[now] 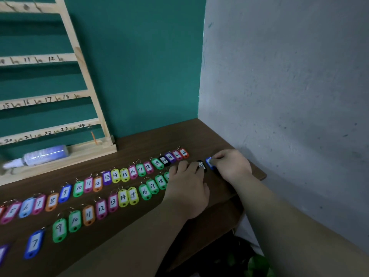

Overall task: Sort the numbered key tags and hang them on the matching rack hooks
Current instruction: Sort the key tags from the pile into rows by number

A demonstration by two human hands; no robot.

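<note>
On the dark brown wooden table, the near row of coloured plastic key tags with handwritten numbers runs from the left up to 18. The left hand lies palm down over this row's right end, its fingertips on a black plastic key tag; I cannot tell whether it grips it. Just right of that, the right hand pinches a blue plastic key tag against the table. Behind, the far row of numbered tags ends at 23. Far left stands the pale wooden rack with numbered hooks, a white and purple bottle lying on its base.
</note>
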